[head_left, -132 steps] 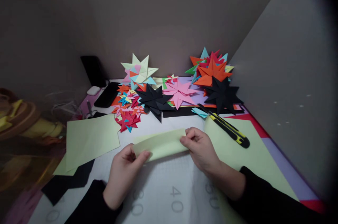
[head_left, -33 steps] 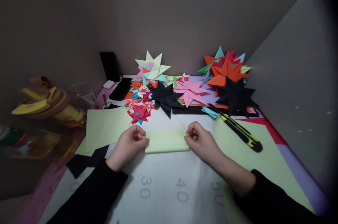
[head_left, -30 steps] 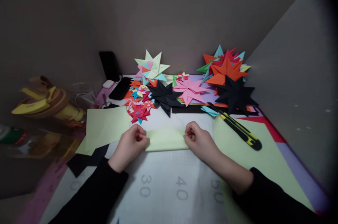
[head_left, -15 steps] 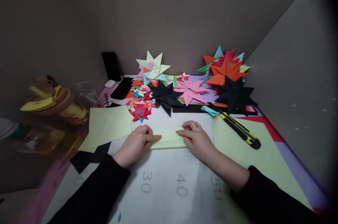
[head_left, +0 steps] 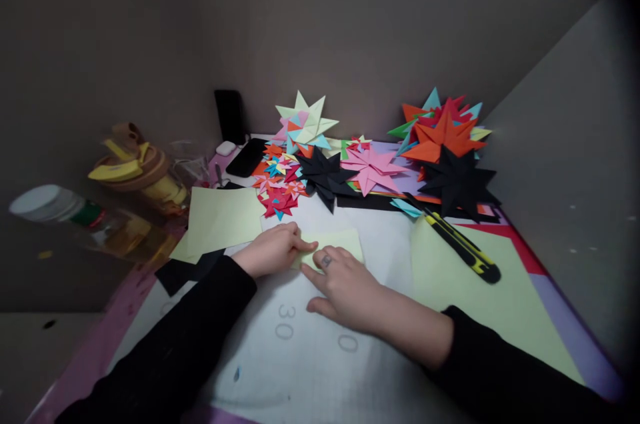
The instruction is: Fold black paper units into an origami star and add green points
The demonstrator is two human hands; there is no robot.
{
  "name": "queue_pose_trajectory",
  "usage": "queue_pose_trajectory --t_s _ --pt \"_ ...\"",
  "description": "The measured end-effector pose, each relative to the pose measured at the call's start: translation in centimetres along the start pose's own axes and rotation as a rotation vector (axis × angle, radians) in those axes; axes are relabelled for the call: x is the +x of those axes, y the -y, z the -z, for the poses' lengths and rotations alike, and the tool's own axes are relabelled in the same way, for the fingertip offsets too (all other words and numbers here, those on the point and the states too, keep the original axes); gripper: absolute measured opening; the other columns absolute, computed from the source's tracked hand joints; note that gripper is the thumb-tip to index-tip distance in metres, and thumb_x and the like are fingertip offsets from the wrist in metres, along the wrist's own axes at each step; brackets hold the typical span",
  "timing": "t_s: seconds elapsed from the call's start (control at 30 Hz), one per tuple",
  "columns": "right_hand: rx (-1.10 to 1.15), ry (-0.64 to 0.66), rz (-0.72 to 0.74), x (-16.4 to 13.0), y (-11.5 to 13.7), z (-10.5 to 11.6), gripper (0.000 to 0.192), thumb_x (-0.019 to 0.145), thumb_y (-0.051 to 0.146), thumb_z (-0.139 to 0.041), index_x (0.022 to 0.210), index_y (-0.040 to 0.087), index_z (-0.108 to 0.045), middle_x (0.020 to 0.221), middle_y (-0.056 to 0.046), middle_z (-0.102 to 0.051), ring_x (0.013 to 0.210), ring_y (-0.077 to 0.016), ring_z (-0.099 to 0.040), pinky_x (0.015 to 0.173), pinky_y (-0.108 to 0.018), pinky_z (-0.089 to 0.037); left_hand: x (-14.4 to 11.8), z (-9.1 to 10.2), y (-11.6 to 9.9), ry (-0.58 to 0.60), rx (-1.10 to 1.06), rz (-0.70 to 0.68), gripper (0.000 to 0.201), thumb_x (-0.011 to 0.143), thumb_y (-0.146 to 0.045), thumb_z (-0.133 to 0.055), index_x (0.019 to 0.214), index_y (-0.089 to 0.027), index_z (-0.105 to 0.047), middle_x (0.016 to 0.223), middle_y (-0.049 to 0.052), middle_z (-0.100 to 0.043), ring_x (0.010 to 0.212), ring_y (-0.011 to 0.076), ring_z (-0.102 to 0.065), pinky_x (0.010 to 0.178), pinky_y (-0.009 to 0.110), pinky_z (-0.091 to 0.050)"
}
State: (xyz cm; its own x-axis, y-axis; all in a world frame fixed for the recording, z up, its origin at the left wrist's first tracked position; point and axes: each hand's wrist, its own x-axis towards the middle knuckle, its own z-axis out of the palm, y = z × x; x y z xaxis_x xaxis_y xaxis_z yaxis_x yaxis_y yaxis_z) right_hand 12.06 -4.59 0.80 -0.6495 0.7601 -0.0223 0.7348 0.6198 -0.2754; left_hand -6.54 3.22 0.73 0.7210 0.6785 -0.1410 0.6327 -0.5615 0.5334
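A folded strip of pale yellow-green paper (head_left: 345, 244) lies on the white cutting mat (head_left: 320, 371), partly hidden under both hands. At its left end my left hand (head_left: 274, 248) is closed, fingers curled, with the thumb on the paper. Reaching across from the right, my right hand (head_left: 345, 287) lies on the paper's front edge. Its index finger is stretched towards the left end and its thumb is apart on the mat; it grips nothing.
Folded paper stars (head_left: 327, 177) crowd the back. A yellow-black utility knife (head_left: 463, 247) rests on a large green sheet (head_left: 500, 311). Green sheets (head_left: 225, 221) lie left, near a bottle (head_left: 95, 224), a brown-yellow cup (head_left: 145, 171) and a phone (head_left: 246, 157).
My right hand has moved left and nearer across the paper, from its right end to its front edge, and its fingers have spread. The camera view has shifted left.
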Motion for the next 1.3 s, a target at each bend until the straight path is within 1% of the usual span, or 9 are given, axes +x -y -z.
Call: queue_pose_trajectory --t_s 0.23,0.43,0.63,0.73,0.93,1.03,1.13,1.2,1.3 --pt "-0.053 0.053 0.032 2.0 1.6 -0.6 0.055 0.081 0.053 -0.062 0.122 0.016 -0.060 0.109 -0.017 -0.065 0.105 -0.0325 -0.055 0.083 -0.042 -0.043 -0.1 0.3 0.5 0.032 -0.016 -0.066 0.034 0.090 -0.027 -0.046 0.115 -0.034 -0.067 0.081 0.002 -0.051 0.080 0.0164 -0.050 0.072 0.026 -0.038" --pt "-0.124 0.092 -0.171 -2.2 0.1 0.4 0.051 0.084 0.038 -0.062 0.125 0.008 -0.058 0.097 -0.017 -0.070 0.094 -0.0332 -0.061 0.078 -0.044 -0.044 -0.2 0.6 0.6 0.081 0.036 -0.084 0.043 0.080 -0.040 -0.062 0.123 -0.032 -0.062 0.087 0.002 -0.051 0.086 0.0194 -0.050 0.076 0.028 -0.038" --pt "-0.198 0.111 -0.403 -6.2 -2.5 2.1 0.028 0.081 0.029 -0.061 0.100 0.009 -0.070 0.083 -0.019 -0.071 0.084 -0.0350 -0.063 0.069 -0.043 -0.045 -0.1 0.5 1.0 0.100 0.015 -0.078 0.056 0.070 -0.046 -0.073 0.123 -0.033 -0.062 0.087 0.002 -0.050 0.087 0.0205 -0.049 0.077 0.027 -0.037" --pt "0.036 -0.067 -0.467 -6.2 -4.1 2.2 0.019 0.086 0.028 -0.052 0.086 0.017 -0.068 0.083 -0.014 -0.069 0.085 -0.0307 -0.062 0.072 -0.042 -0.046 -0.2 0.4 1.1 0.087 0.018 -0.078 0.055 0.070 -0.046 -0.073 0.123 -0.034 -0.062 0.089 0.002 -0.051 0.088 0.0208 -0.049 0.077 0.027 -0.037" --pt "1.097 -0.387 -0.669 -3.0 -6.0 0.4 0.033 0.075 0.032 -0.060 0.103 0.023 -0.045 0.087 -0.001 -0.064 0.064 -0.0140 -0.060 0.059 -0.028 -0.047 -0.6 0.2 0.8 0.023 0.032 -0.019 0.074 0.066 -0.048 -0.076 0.134 -0.031 -0.051 0.095 0.004 -0.055 0.090 0.0228 -0.052 0.077 0.028 -0.039" --pt "1.293 -0.407 -0.646 -1.4 -5.4 0.5 0.043 0.070 0.030 -0.066 0.106 0.023 -0.045 0.075 0.004 -0.060 0.058 -0.0133 -0.058 0.052 -0.025 -0.044 -0.9 -0.1 0.6 -0.030 0.005 0.045 0.090 0.062 -0.050 -0.078 0.141 -0.029 -0.041 0.101 0.005 -0.053 0.090 0.0241 -0.053 0.078 0.032 -0.042" --pt "1.101 -0.428 -0.551 -0.9 -5.0 1.3 0.038 0.067 0.020 -0.066 0.103 0.022 -0.055 0.073 0.003 -0.060 0.061 -0.0149 -0.059 0.056 -0.028 -0.047 -1.1 -0.4 0.7 -0.178 -0.132 0.049 0.085 0.066 -0.048 -0.075 0.141 -0.027 -0.041 0.110 0.008 -0.050 0.100 0.0259 -0.052 0.087 0.037 -0.043" --pt "0.845 -0.496 -0.374 -1.2 -5.1 1.8 0.018 0.071 0.014 -0.060 0.087 0.021 -0.063 0.076 -0.001 -0.062 0.070 -0.0174 -0.061 0.065 -0.032 -0.049 -1.1 -0.3 0.8 -0.317 -0.291 0.032 0.065 0.077 -0.045 -0.066 0.135 -0.025 -0.048 0.117 0.010 -0.050 0.111 0.0267 -0.048 0.096 0.040 -0.039" --pt "0.508 -0.616 0.019 -2.0 -5.8 2.0 0.023 0.076 0.005 -0.050 0.079 0.023 -0.065 0.083 -0.004 -0.066 0.092 -0.0212 -0.062 0.084 -0.040 -0.048 -1.1 -0.2 0.8 -0.407 -0.638 0.058 0.045 0.093 -0.045 -0.038 0.128 -0.022 -0.054 0.127 0.014 -0.052 0.117 0.0260 -0.049 0.099 0.043 -0.038"
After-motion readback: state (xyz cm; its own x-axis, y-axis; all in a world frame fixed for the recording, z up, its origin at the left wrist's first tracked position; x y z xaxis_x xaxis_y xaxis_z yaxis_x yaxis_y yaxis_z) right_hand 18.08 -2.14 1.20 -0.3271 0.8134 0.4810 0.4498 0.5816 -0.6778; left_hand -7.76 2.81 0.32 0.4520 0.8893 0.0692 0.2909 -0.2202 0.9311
